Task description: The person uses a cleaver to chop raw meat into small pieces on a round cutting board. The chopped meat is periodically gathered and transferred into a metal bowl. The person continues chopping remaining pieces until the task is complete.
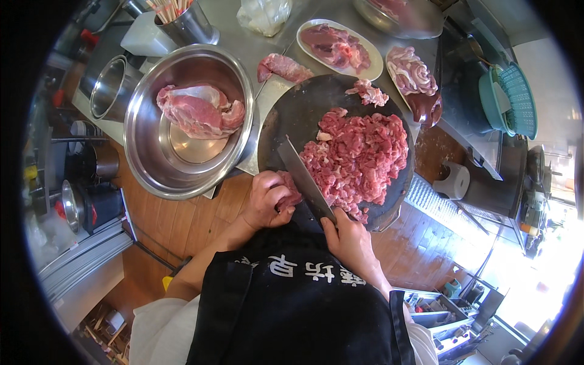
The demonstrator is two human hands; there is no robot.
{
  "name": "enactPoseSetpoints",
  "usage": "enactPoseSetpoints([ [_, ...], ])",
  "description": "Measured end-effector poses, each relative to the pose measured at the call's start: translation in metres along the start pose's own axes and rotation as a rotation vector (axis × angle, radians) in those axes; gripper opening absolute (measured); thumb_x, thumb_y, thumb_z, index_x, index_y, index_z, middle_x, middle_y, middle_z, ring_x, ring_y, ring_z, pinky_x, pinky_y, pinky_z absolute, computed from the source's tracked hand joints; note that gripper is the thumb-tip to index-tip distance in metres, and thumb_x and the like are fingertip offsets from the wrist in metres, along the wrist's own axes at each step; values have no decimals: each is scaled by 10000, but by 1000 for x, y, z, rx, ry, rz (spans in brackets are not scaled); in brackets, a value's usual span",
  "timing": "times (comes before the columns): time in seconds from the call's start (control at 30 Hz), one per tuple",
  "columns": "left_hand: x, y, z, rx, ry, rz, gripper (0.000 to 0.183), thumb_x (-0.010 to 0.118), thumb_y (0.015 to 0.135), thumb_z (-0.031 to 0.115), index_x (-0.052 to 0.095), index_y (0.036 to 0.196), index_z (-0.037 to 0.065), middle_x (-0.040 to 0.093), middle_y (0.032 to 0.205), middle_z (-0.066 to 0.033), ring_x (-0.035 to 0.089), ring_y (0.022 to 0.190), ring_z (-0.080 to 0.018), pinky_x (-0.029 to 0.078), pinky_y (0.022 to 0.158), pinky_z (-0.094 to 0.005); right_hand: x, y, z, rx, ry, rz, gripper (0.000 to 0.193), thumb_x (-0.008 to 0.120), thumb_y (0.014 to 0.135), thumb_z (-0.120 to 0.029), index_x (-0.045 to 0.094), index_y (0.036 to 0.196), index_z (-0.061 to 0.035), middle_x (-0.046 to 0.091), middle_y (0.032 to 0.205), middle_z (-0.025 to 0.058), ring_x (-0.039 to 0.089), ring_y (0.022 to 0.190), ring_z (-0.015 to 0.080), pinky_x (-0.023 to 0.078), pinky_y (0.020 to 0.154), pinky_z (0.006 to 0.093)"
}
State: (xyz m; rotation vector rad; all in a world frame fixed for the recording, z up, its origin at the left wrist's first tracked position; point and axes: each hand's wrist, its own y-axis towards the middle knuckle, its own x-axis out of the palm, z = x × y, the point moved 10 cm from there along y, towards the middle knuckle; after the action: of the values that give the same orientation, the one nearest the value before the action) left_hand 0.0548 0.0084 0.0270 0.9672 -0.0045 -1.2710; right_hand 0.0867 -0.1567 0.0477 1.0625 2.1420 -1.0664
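On the round dark chopping block lies a wide heap of sliced raw meat. My right hand grips the handle of a cleaver, its blade slanting up and to the left along the heap's left side. Left of the blade, my left hand has its fingers curled over a piece of raw meat at the block's near left edge. A smaller clump of pale, fatty meat sits at the far side of the block.
Left of the block stands a steel basin with a large meat chunk. Behind are a meat strip, an oval plate of meat and a chopstick holder. More meat lies at the right, near a teal basket.
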Motion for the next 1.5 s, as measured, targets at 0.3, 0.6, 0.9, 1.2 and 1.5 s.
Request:
enactPoseSetpoints([
  [0.3, 0, -2, 0, -25, 91, 91, 278, 609, 825, 268, 556, 1029, 87, 529, 991, -117, 530, 891, -311, 439, 796, -425, -4, -29, 7, 43, -47, -96, 226, 531, 931, -279, 494, 909, -57, 605, 643, 234, 609, 629, 437, 478, 569, 535],
  [0.6, 1, -2, 0, -54, 128, 61, 299, 575, 853, 328, 586, 1009, 73, 541, 1007, -126, 527, 913, -308, 437, 811, -414, 10, -30, 2, 27, -146, -156, 207, 510, 941, -260, 472, 932, -56, 604, 617, 213, 618, 607, 424, 494, 553, 525],
  [0.9, 1, 2, 0, -49, 120, 71, 299, 573, 857, 338, 582, 983, 68, 532, 1002, -143, 519, 911, -324, 436, 817, -413, 18, 41, -30, -53, -80, 90, 239, 560, 914, -256, 531, 885, -20, 604, 615, 224, 609, 591, 425, 485, 556, 515],
  [1.2, 1, -6, -5, -53, 75, 99, 316, 553, 867, 362, 566, 976, 66, 520, 983, -145, 519, 871, -321, 434, 792, -412, 5, -8, -5, 26, -49, 25, 230, 527, 931, -269, 495, 902, -43, 605, 622, 222, 618, 619, 427, 496, 566, 520],
  [1.5, 1, -4, -5, -36, 88, 99, 308, 558, 855, 356, 563, 981, 75, 520, 967, -134, 523, 865, -318, 432, 788, -411, 21, 38, -22, -66, -97, 160, 256, 540, 926, -272, 505, 886, -22, 593, 588, 220, 607, 551, 415, 491, 503, 496],
])
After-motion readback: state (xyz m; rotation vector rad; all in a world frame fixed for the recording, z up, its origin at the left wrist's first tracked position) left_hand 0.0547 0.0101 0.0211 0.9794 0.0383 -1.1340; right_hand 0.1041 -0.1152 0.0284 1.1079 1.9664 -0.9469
